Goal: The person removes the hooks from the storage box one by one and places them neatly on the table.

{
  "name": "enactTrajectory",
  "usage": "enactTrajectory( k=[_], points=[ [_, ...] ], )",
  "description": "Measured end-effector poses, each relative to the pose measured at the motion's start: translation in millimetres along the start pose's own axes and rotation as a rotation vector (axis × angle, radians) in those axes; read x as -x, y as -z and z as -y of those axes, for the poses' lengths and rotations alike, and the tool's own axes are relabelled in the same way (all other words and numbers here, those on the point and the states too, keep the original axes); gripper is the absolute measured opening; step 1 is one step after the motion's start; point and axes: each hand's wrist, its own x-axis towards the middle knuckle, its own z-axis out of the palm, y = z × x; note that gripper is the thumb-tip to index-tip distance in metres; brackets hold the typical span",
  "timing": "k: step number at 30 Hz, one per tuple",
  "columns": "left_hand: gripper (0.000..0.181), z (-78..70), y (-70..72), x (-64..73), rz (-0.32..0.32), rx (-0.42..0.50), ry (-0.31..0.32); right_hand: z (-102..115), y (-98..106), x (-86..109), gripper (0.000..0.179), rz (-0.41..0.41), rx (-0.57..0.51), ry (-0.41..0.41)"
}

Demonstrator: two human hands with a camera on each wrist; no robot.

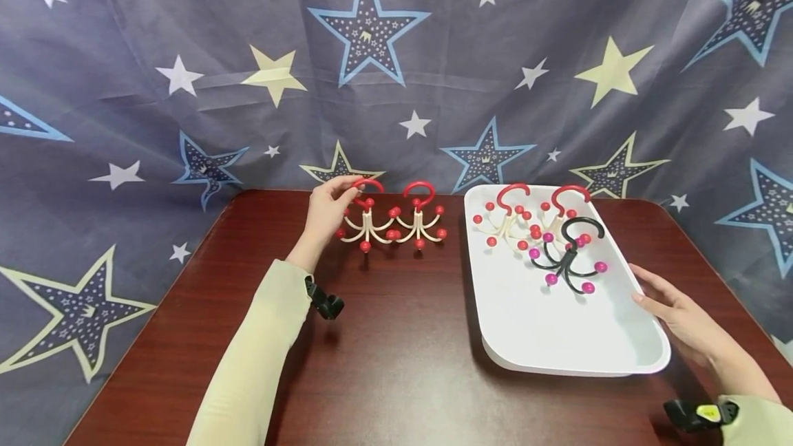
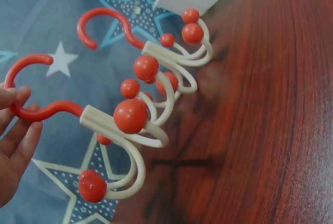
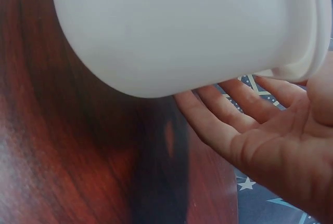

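Left hand (image 1: 327,206) pinches the red hook of the near hanger (image 1: 367,221), thumb and fingers round the curve at its top left. Hanger's at the left-centre back of the table (image 1: 384,343), long axis roughly upright, hook up, cream arms and red balls down; can't tell if the balls touch the wood. Second hanger (image 1: 418,221) stands upright just right of it, their balls overlapping in view, contact unclear. Right hand (image 1: 686,319) grips the right rim of the white tray (image 1: 526,336), thumb on top, fingers underneath. Tray holds a black hanger (image 1: 566,262) with magenta balls, plus two more red-hooked ones behind. Key relation, I'd judge: held hanger sits at the left fingertips, second hanger between it and the tray, tray further right. Left hand is clearly nearer both free-standing hangers; right is well apart, across the tray.
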Motion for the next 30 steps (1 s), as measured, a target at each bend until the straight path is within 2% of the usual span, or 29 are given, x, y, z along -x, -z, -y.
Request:
enactTrajectory(
  k=[4,6,9,14,17,24,30],
  points=[
    [0.024,22.8,0.1,-7.9,-0.028,-0.012,0.024,0.3,-0.1,0.2,0.062,0.011,-0.039,0.008],
    [0.025,29.3,-0.1,-9.7,-0.039,-0.015,0.027,0.6,0.0,0.4,0.061,0.014,-0.053,0.008],
    [0.026,36.1,0.1,-10.8,-0.052,0.038,0.045,1.1,0.0,0.3,0.061,0.012,-0.051,0.005],
    [0.026,29.3,2.0,-5.7,-0.067,0.093,0.061,1.4,0.2,0.3,0.062,0.006,-0.034,-0.009],
    [0.026,22.6,2.3,-2.9,-0.075,0.061,0.065,1.3,0.2,0.7,0.062,0.003,-0.031,-0.012],
    [0.025,47.3,-2.1,-13.0,-0.103,-0.085,0.007,2.1,-0.5,1.9,0.062,0.001,-0.031,-0.005],
    [0.028,33.4,-7.4,-13.4,-0.071,-0.093,-0.047,2.3,-1.0,1.8,0.063,0.002,-0.012,0.003]
  ],
)
